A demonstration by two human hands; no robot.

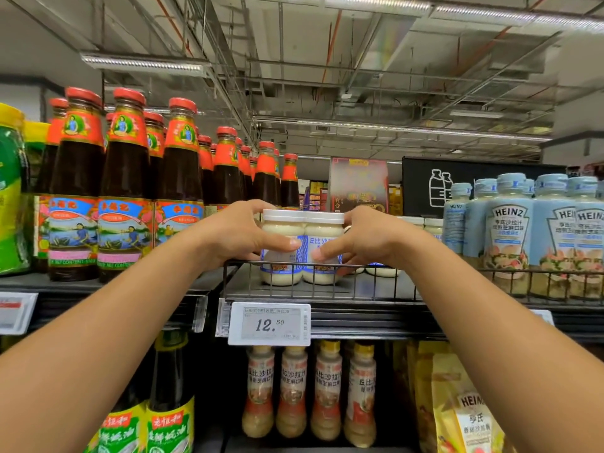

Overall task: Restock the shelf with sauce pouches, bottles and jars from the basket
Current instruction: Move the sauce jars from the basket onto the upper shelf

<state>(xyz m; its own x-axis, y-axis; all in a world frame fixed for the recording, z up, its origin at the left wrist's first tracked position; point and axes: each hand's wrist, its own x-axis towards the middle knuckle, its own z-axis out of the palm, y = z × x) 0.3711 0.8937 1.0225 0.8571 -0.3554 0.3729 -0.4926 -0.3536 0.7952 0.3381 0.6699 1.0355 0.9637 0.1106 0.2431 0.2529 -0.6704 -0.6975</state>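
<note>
Two white-lidded jars of pale salad dressing stand side by side on the upper shelf, just behind its low wire rail. My left hand grips the left jar, thumb across its label. My right hand grips the right jar the same way. The two jars touch each other. More jars of this kind sit further back on the right, partly hidden by my right hand. No basket is in view.
Red-capped dark sauce bottles fill the shelf on the left. Pale blue Heinz bottles crowd the right. A price tag reading 12.50 hangs below the jars. Dressing bottles and yellow Heinz pouches stand on the lower shelf.
</note>
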